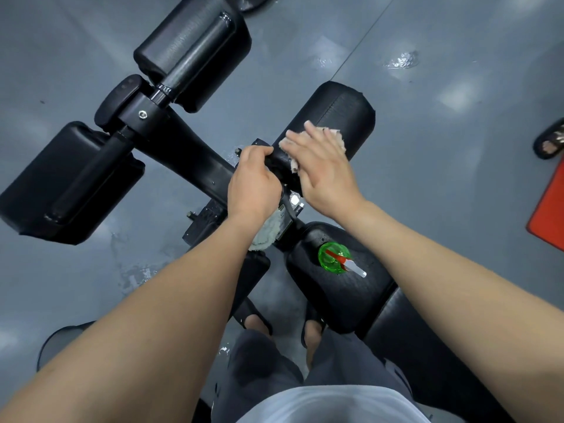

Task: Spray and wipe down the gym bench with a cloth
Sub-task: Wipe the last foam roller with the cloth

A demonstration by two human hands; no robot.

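Note:
The black gym bench (341, 288) runs from the lower right toward the centre, with padded rollers (345, 111) around its frame. My right hand (320, 166) lies flat with straight fingers on a pinkish cloth (337, 137), pressing it against the near end of a black roller pad. My left hand (253, 181) grips the end of that roller beside the black frame bar. A pale grey cloth (268, 233) hangs below my left wrist; whether that hand holds it is hidden. A green spray bottle (334, 257) with a red and white nozzle stands on the bench seat.
Two more black roller pads (189, 47) (67, 184) stick out at the upper left. Wet patches (403, 61) shine on the grey floor. My sandalled feet (259, 322) stand under the bench. Another person's sandalled foot (549, 141) and a red mat (549, 215) sit at the right edge.

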